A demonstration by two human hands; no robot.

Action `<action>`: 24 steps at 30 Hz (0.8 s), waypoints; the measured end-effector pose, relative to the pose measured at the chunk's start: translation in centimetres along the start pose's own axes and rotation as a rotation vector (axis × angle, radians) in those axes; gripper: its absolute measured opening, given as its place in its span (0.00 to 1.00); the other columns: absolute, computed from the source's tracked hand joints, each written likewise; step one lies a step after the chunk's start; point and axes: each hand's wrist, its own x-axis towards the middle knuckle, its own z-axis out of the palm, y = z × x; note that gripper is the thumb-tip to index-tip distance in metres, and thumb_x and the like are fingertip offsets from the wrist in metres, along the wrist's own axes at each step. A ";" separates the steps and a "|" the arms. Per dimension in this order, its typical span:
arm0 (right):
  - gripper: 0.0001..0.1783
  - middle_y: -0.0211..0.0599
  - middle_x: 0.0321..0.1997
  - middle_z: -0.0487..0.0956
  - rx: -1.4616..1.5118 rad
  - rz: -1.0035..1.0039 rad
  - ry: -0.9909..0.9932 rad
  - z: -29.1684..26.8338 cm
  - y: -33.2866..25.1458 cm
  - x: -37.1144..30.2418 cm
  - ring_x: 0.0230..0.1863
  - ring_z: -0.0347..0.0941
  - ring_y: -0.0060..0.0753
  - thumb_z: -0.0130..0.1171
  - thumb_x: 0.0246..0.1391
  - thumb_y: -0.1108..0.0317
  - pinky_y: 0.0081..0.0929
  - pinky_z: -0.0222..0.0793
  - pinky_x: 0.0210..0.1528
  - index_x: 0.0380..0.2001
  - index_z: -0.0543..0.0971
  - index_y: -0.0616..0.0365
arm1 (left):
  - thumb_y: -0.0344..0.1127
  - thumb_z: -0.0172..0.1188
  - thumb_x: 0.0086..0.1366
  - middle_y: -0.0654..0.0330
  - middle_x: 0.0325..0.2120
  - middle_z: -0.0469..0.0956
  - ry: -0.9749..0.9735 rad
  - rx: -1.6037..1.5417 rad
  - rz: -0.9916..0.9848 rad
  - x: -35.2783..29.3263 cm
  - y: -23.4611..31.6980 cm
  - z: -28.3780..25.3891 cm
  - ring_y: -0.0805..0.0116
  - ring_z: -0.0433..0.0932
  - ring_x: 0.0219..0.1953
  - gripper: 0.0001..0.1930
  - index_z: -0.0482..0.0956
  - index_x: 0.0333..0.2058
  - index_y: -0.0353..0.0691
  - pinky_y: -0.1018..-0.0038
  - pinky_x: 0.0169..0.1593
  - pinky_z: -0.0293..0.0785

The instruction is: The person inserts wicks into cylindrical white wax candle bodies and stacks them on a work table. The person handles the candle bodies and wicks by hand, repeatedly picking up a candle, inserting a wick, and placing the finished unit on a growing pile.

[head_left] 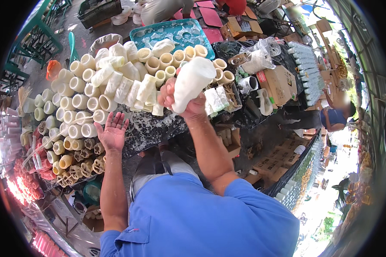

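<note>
My right hand is wrapped round a thick white waxy-looking cylinder, raised above the worktable and tilted. One end is flat and rounded at the rim; the lower end is uneven. My left hand holds nothing, palm up with fingers apart, at the table's near edge. Beside it stand rows of hollow cream-coloured cylinders with open tops. Beyond both hands, rough white tubes lie stacked among more hollow cups.
A turquoise tray with white residue lies at the far side. To the right are a cardboard box, clear plastic wrap and rows of small glass-like pieces. Another person stands far right; someone crouches beyond the table.
</note>
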 end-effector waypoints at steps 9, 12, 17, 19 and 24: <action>0.21 0.34 0.54 0.81 -0.218 0.708 0.783 -6.6 15.3 -8.8 0.50 0.80 0.31 0.63 0.69 0.67 0.37 0.80 0.52 0.61 0.75 0.59 | 0.57 0.60 0.73 0.47 0.51 0.83 -0.212 0.269 -0.017 0.3 -2.7 1.0 0.52 0.81 0.55 0.33 0.70 0.65 0.39 0.56 0.63 0.76; 0.27 0.37 0.59 0.80 -0.243 0.776 0.681 -5.5 12.7 -8.0 0.55 0.80 0.36 0.62 0.71 0.52 0.41 0.79 0.56 0.65 0.71 0.54 | 0.29 0.70 0.67 0.50 0.50 0.82 -0.221 0.459 0.055 -0.5 -2.8 0.7 0.56 0.82 0.54 0.30 0.69 0.66 0.39 0.59 0.61 0.79; 0.32 0.38 0.56 0.81 -1.766 0.618 0.299 -2.0 12.9 -4.9 0.57 0.79 0.37 0.70 0.64 0.63 0.37 0.76 0.61 0.66 0.72 0.64 | 0.30 0.71 0.67 0.53 0.56 0.78 -0.018 0.359 0.055 -1.8 -3.1 2.2 0.62 0.80 0.57 0.37 0.62 0.70 0.36 0.64 0.61 0.77; 0.30 0.37 0.56 0.82 -1.533 0.624 0.371 -1.4 12.1 -4.1 0.56 0.79 0.33 0.69 0.64 0.67 0.33 0.75 0.62 0.65 0.73 0.65 | 0.32 0.72 0.67 0.52 0.58 0.76 -0.069 0.375 0.070 -2.8 -2.8 3.2 0.62 0.78 0.59 0.41 0.59 0.72 0.35 0.64 0.63 0.75; 0.22 0.32 0.53 0.83 -0.653 0.683 0.447 -0.5 9.9 -3.6 0.51 0.79 0.23 0.63 0.70 0.69 0.26 0.75 0.56 0.63 0.75 0.65 | 0.38 0.77 0.56 0.50 0.61 0.77 -0.433 0.511 0.111 -5.6 -1.2 4.9 0.60 0.78 0.62 0.48 0.62 0.71 0.33 0.64 0.67 0.72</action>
